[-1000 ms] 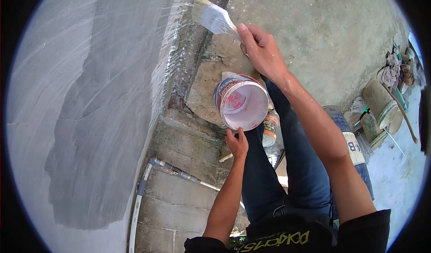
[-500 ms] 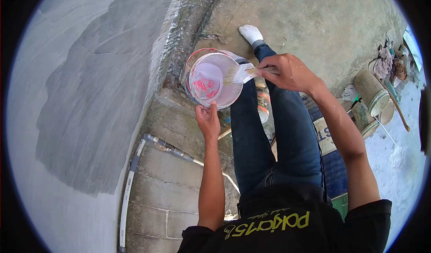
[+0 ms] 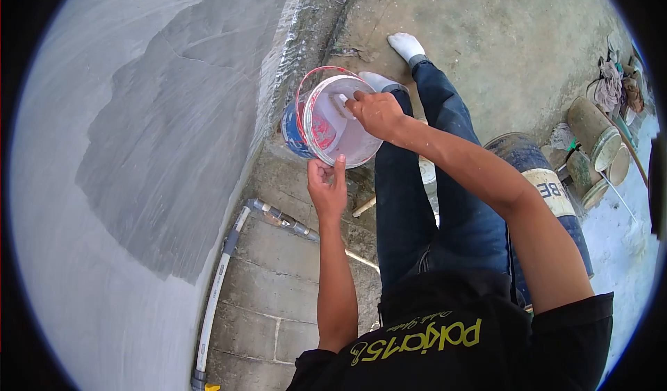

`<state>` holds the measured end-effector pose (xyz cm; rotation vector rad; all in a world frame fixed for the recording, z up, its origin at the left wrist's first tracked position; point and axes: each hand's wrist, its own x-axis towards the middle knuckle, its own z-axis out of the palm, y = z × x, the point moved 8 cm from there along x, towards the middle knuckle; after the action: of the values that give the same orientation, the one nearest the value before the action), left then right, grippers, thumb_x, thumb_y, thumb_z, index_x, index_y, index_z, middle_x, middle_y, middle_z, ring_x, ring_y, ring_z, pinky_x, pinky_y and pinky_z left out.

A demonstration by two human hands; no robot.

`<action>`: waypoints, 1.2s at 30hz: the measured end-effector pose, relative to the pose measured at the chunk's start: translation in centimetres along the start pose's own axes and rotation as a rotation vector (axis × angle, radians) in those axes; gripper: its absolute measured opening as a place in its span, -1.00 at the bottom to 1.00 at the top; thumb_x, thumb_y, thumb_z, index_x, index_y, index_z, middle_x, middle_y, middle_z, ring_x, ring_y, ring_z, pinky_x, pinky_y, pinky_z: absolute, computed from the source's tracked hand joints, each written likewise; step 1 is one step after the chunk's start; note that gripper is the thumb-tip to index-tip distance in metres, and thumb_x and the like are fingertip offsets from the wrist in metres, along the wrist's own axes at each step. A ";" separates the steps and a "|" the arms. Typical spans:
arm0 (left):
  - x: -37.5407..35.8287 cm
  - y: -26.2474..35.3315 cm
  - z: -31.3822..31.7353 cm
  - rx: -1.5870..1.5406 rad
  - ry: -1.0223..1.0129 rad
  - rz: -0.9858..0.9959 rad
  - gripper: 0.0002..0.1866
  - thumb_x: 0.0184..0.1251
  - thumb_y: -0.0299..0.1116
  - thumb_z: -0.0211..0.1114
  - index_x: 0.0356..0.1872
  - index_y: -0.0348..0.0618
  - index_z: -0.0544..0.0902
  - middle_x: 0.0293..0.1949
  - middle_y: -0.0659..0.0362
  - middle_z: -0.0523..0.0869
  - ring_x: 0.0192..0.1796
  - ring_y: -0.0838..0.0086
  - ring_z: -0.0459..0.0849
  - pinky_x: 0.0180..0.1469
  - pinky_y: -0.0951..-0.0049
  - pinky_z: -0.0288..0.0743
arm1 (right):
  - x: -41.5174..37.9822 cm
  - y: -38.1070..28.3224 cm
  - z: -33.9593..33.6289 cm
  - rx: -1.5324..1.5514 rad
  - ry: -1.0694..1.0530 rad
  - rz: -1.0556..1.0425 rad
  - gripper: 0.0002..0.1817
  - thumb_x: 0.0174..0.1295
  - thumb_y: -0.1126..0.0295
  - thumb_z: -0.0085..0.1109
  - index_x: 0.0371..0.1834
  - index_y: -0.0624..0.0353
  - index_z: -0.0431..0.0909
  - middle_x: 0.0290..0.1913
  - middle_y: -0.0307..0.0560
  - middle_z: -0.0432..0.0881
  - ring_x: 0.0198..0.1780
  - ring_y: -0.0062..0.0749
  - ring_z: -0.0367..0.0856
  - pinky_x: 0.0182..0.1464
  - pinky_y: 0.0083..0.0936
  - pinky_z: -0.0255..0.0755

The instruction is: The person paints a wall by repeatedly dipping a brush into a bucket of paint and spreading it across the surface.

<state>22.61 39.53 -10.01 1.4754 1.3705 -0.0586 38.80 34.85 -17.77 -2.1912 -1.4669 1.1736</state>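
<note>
A paint bucket point(image 3: 358, 145) with a blue outside and a red-edged rim is tilted so its open mouth faces me. Whitish liquid and a pink-red patch show inside it. My left hand point(image 3: 327, 187) grips the bucket's near rim, thumb over the edge. In my closed right hand point(image 3: 379, 115) is a paintbrush point(image 3: 340, 106), its head down inside the bucket; the bristles are partly hidden by the fingers and the handle is covered.
On the left rises a grey wall point(image 3: 167, 141) with a darker patch. A white pipe point(image 3: 214, 290) runs along its foot, over concrete blocks point(image 3: 260, 290). To the right stand a blue drum point(image 3: 521, 153) and dirty buckets point(image 3: 593, 135), with rags point(image 3: 608, 89) beyond.
My right hand has moved left and the brush has gone deeper into the bucket. The bucket has tilted further, showing its blue side. The view has shifted slightly.
</note>
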 end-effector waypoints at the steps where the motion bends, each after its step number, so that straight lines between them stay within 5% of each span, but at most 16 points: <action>1: -0.2 0.2 -0.1 0.016 -0.001 -0.007 -0.68 0.33 -0.30 0.36 -0.38 -0.19 0.37 -0.43 0.22 0.55 -0.36 0.59 0.50 -0.26 0.50 0.40 | 0.3 -0.2 0.3 -0.014 -0.008 0.014 -0.74 0.18 0.45 0.07 -0.05 0.10 0.57 -0.16 -0.04 0.63 -0.21 -0.12 0.73 -0.26 -0.33 0.62; 19: -0.2 1.8 -0.7 0.139 0.016 0.088 -0.64 0.31 -0.28 0.39 -0.42 -0.20 0.36 -0.54 0.22 0.49 -0.46 0.59 0.44 -0.35 0.49 0.37 | 1.2 -0.4 1.8 -0.021 -0.049 0.046 -0.69 0.22 0.44 0.07 0.05 0.07 0.55 -0.03 -0.05 0.61 -0.07 -0.14 0.70 -0.15 -0.28 0.59; 28: 0.1 1.7 -1.9 0.171 0.039 0.085 -0.62 0.30 -0.25 0.39 -0.43 -0.20 0.35 -0.56 0.22 0.47 -0.48 0.59 0.41 -0.36 0.48 0.35 | -1.6 -0.1 -1.9 0.218 0.089 -0.003 -0.72 0.37 0.22 -0.02 -0.07 0.13 0.57 -0.44 0.13 0.68 -0.35 0.08 0.70 -0.25 -0.10 0.58; 36: 0.7 0.7 -3.1 0.141 0.064 0.065 -0.62 0.30 -0.23 0.40 -0.43 -0.19 0.36 -0.49 0.25 0.44 -0.43 0.58 0.42 -0.35 0.49 0.34 | -4.4 1.9 -2.2 0.252 0.026 0.016 -0.68 0.43 0.11 -0.08 -0.04 0.10 0.50 -0.55 0.18 0.64 -0.44 0.15 0.67 -0.38 -0.05 0.55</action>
<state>21.56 42.29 -8.64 1.6515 1.3918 -0.0682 40.94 30.69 -15.42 -2.0421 -1.2191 1.2551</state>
